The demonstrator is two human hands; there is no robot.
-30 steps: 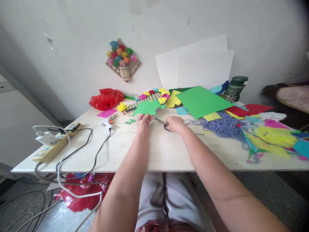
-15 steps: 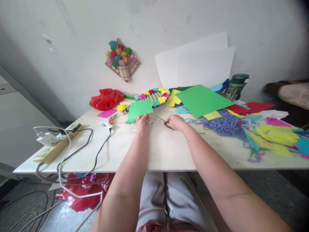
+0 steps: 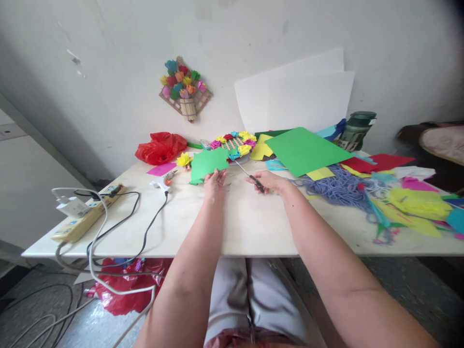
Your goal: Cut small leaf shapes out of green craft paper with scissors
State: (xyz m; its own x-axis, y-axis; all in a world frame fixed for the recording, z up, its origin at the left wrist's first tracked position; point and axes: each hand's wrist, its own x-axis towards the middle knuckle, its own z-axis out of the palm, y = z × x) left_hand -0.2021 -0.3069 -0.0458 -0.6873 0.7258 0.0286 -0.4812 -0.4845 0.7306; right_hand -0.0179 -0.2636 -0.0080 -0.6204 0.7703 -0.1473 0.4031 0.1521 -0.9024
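raised since a second ago, black-handled metal scissors point(image 3: 249, 175) clasped in the right hand point(image 3: 271, 182) grip could snag the floppy green paper cut-out point(image 3: 206, 164) pinched by the left hand point(image 3: 214, 182).

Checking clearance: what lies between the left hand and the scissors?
Only bare tabletop, per the head view. The left hand pinches green paper; the right hand holds the scissors.

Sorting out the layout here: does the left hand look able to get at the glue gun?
Probably yes. The glue gun lies just left of the left hand, with mostly bare table between them. But that hand is holding the green paper cutout, so it isn't free.
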